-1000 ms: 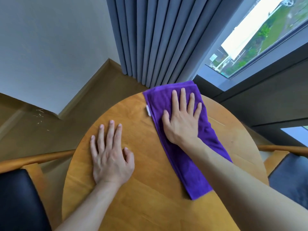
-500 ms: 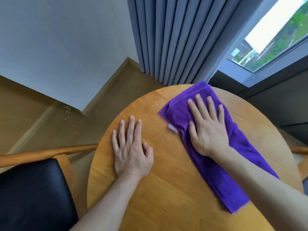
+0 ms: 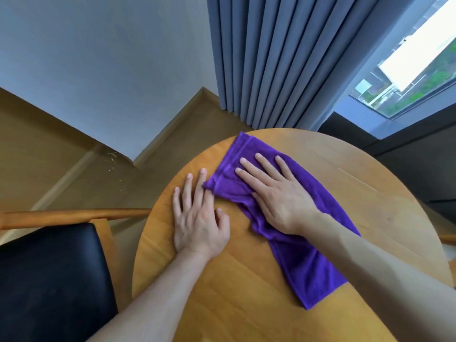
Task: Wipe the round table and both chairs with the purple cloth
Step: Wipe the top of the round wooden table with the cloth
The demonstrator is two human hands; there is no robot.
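Observation:
A round wooden table [image 3: 385, 206] fills the middle and right of the head view. The purple cloth [image 3: 303, 262] lies across it as a long folded strip, slightly bunched under my palm. My right hand [image 3: 274, 193] presses flat on the cloth's far half, fingers straight and spread. My left hand [image 3: 197, 218] rests flat on the bare wood beside it, and the cloth's left corner overlaps its index finger. A chair with a black seat [image 3: 51, 280] and a wooden arm rail stands at the left. Of the second chair only a sliver of wooden arm [image 3: 447, 239] shows at the right edge.
Grey curtains [image 3: 276, 58] hang behind the table, with a window [image 3: 409, 70] to the right and a dark wall below it. A white wall corner [image 3: 98, 70] meets the wooden floor [image 3: 61, 164] at the left, where small bits of debris lie.
My right hand has slid the cloth leftward across the table until its corner reaches my left hand. My left hand has stayed flat on the wood. The view has shifted to the left.

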